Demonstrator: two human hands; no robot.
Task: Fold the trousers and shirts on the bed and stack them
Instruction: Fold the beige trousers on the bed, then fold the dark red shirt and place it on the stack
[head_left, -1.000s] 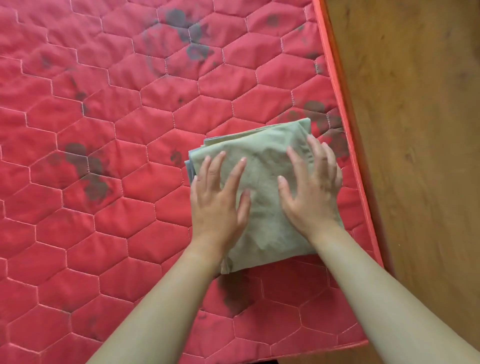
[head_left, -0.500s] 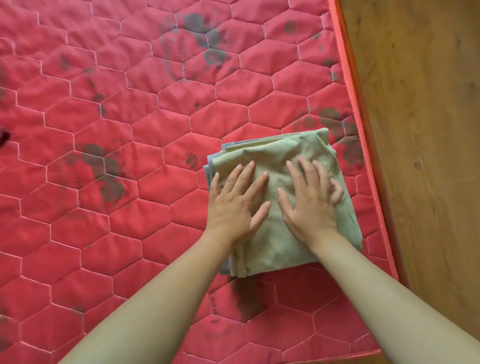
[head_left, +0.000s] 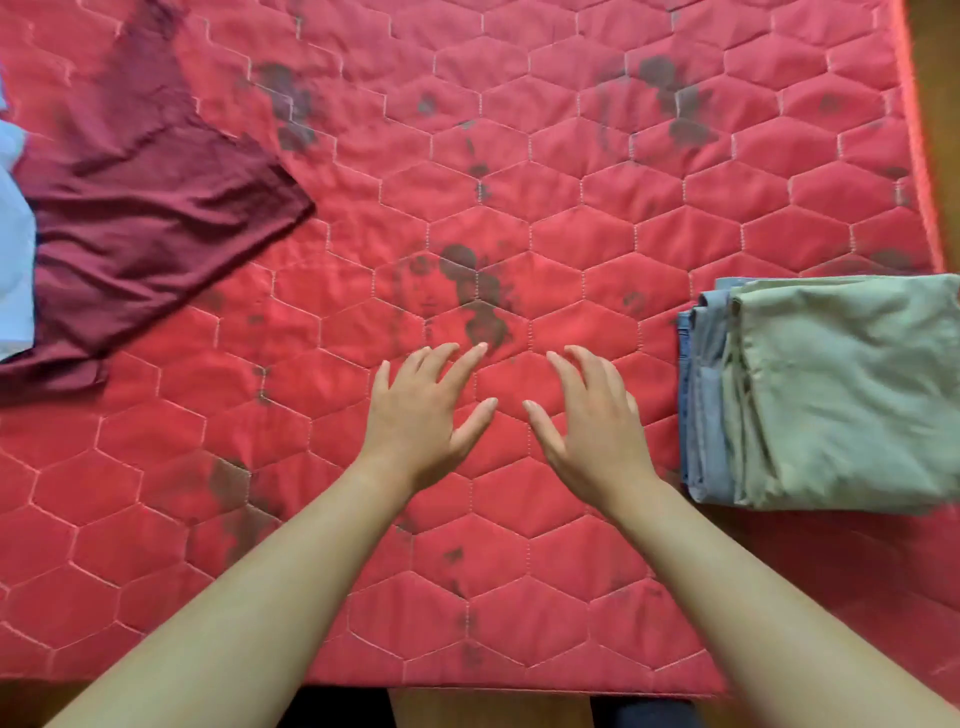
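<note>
- Left hand (head_left: 426, 410) and right hand (head_left: 587, 415): fingers spread, grasping nothing, over the red hexagon-quilted bed (head_left: 571, 234).
- Folded olive-green garment (head_left: 841, 389) atop folded blue garment (head_left: 704, 395): 3 o'clock.
- Unfolded maroon shirt (head_left: 145, 208): 10 o'clock.

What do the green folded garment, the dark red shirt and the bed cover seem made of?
The green folded garment: probably matte woven cotton, crisp creases. The dark red shirt: likely soft thin knit, limp wrinkles. The bed cover: quilted fabric, slight sheen, stitched hexagons, dark stains.
</note>
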